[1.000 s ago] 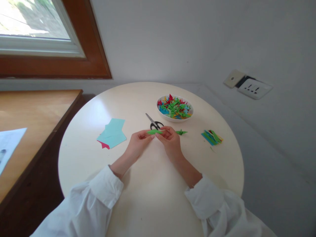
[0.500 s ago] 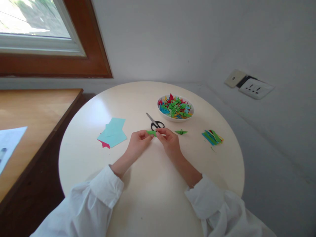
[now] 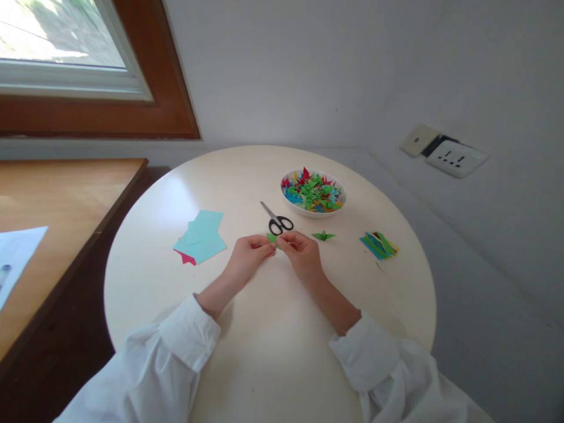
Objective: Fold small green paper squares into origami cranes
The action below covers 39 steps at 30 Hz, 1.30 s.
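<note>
A small piece of green folded paper point(image 3: 272, 238) is pinched between my two hands above the middle of the round table. My left hand point(image 3: 250, 254) grips it from the left with closed fingers, which hide part of it. On the other side, my right hand point(image 3: 302, 251) pinches it between thumb and fingers. Just beyond my fingertips lie scissors point(image 3: 277, 220) with black handles, blades pointing away to the left. A green paper crane point(image 3: 324, 235) rests on the table to the right of my right hand.
A white bowl point(image 3: 314, 215) full of colourful paper cranes stands at the back. Light blue paper sheets point(image 3: 202, 238) with a pink one beneath lie left. Paper strips point(image 3: 379, 245) are piled right, by small green scraps. A wooden desk point(image 3: 66, 188) stands beyond the left edge.
The green paper has turned between my fingers and less of its length shows. My left hand has shifted very slightly; the things on the table have stayed put.
</note>
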Tool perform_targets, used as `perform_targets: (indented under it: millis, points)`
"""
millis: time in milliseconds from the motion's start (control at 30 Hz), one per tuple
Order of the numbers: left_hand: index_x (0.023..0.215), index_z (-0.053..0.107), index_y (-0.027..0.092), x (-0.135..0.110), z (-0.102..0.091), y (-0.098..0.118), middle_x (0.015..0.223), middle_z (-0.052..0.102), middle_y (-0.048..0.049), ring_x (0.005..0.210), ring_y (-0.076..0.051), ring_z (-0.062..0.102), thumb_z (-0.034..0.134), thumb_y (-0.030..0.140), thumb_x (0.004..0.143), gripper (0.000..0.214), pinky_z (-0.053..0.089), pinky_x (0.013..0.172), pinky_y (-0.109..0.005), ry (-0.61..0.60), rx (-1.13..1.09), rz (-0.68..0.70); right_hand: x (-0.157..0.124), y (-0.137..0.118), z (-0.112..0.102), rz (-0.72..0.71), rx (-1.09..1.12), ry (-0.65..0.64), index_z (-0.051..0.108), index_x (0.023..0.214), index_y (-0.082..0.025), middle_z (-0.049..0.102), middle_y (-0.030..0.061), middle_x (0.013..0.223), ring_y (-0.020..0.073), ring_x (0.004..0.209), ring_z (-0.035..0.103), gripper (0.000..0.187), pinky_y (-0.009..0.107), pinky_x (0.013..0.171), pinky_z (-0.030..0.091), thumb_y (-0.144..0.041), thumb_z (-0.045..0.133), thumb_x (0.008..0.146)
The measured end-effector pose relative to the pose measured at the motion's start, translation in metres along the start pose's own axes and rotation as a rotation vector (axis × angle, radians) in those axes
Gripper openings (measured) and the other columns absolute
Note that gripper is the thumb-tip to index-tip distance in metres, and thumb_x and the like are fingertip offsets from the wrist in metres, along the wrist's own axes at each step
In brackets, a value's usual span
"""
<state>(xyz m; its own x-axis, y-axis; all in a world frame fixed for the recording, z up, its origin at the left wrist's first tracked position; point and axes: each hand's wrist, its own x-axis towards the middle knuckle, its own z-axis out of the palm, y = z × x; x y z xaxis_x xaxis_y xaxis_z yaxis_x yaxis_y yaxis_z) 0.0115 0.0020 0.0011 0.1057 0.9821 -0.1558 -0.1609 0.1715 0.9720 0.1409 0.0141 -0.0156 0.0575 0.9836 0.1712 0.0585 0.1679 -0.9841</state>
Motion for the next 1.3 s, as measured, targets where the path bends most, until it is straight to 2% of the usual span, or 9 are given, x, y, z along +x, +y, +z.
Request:
perform_targets:
  millis: [167, 333, 500, 667, 833, 933, 1133, 1300]
  points:
    - [0.064, 0.065, 0.011, 0.001, 0.000, 0.002, 0.058, 0.063, -0.0020, 0.057, -0.012, 0.056, 0.073, 0.029, 0.056, 0.021, 0.042, 0.058, -0.024, 0.067, -0.078, -0.021, 0.000, -0.001, -0.001, 0.019, -0.048, -0.033, 0.064, 0.065, -0.018, 0.064, 0.0013, 0.065, 0.0136, 0.059, 0.054, 0.011, 0.026, 0.056, 0.039, -0.029, 0.064, 0.063]
    - [0.071, 0.065, 0.012, 0.004, -0.004, -0.003, 0.061, 0.064, -0.0024, 0.060, -0.013, 0.057, 0.072, 0.030, 0.058, 0.024, 0.044, 0.062, -0.026, 0.075, -0.021, 0.059, -0.001, -0.004, -0.001, 0.041, -0.072, -0.045, 0.062, 0.061, -0.017, 0.060, -0.0009, 0.057, 0.0111, 0.051, 0.048, 0.013, 0.025, 0.051, 0.036, -0.029, 0.064, 0.063]
    - [0.070, 0.065, 0.012, 0.004, -0.004, -0.002, 0.065, 0.066, -0.0037, 0.064, -0.014, 0.058, 0.071, 0.030, 0.059, 0.021, 0.046, 0.066, -0.028, 0.099, 0.011, 0.103, -0.003, -0.005, -0.001, -0.016, -0.123, -0.070, 0.060, 0.058, -0.017, 0.059, -0.0007, 0.056, 0.0115, 0.051, 0.048, 0.015, 0.024, 0.050, 0.036, -0.030, 0.065, 0.065]
    - [0.069, 0.067, 0.012, 0.004, -0.001, 0.004, 0.068, 0.067, -0.0039, 0.066, -0.014, 0.060, 0.076, 0.031, 0.053, 0.026, 0.048, 0.074, -0.032, 0.098, -0.117, 0.066, -0.002, -0.002, -0.003, -0.044, 0.006, -0.068, 0.060, 0.077, -0.020, 0.060, -0.0016, 0.063, 0.0125, 0.057, 0.054, 0.015, 0.024, 0.054, 0.040, -0.031, 0.065, 0.067]
    - [0.069, 0.068, 0.010, 0.002, -0.001, 0.010, 0.071, 0.068, -0.0056, 0.070, -0.015, 0.062, 0.077, 0.029, 0.051, 0.027, 0.048, 0.079, -0.034, 0.070, -0.190, -0.010, -0.001, -0.002, -0.008, -0.159, -0.025, -0.188, 0.066, 0.083, -0.024, 0.066, 0.0003, 0.081, 0.0133, 0.067, 0.057, 0.012, 0.026, 0.060, 0.042, -0.025, 0.062, 0.072]
    - [0.069, 0.068, 0.009, 0.000, -0.001, 0.012, 0.068, 0.067, -0.0056, 0.068, -0.014, 0.061, 0.076, 0.025, 0.052, 0.024, 0.047, 0.076, -0.031, 0.052, -0.196, -0.059, -0.001, -0.004, -0.009, -0.193, -0.090, -0.218, 0.068, 0.081, -0.025, 0.067, -0.0003, 0.081, 0.0133, 0.067, 0.056, 0.013, 0.026, 0.061, 0.041, -0.021, 0.061, 0.071]
    - [0.070, 0.069, 0.009, 0.001, -0.003, 0.011, 0.069, 0.066, -0.0062, 0.069, -0.014, 0.060, 0.074, 0.022, 0.056, 0.019, 0.046, 0.073, -0.027, -0.090, -0.216, -0.104, -0.002, -0.007, -0.008, -0.128, -0.054, -0.178, 0.067, 0.071, -0.023, 0.065, -0.0009, 0.067, 0.0133, 0.060, 0.055, 0.006, 0.027, 0.058, 0.042, -0.024, 0.064, 0.067]
    - [0.069, 0.068, 0.009, 0.001, -0.004, 0.012, 0.065, 0.064, -0.0059, 0.065, -0.014, 0.059, 0.071, 0.022, 0.059, 0.016, 0.046, 0.072, -0.030, -0.172, -0.217, -0.103, -0.002, -0.007, -0.008, -0.060, 0.076, -0.248, 0.064, 0.069, -0.021, 0.060, -0.0029, 0.060, 0.0113, 0.052, 0.055, 0.009, 0.026, 0.054, 0.045, -0.030, 0.065, 0.067]
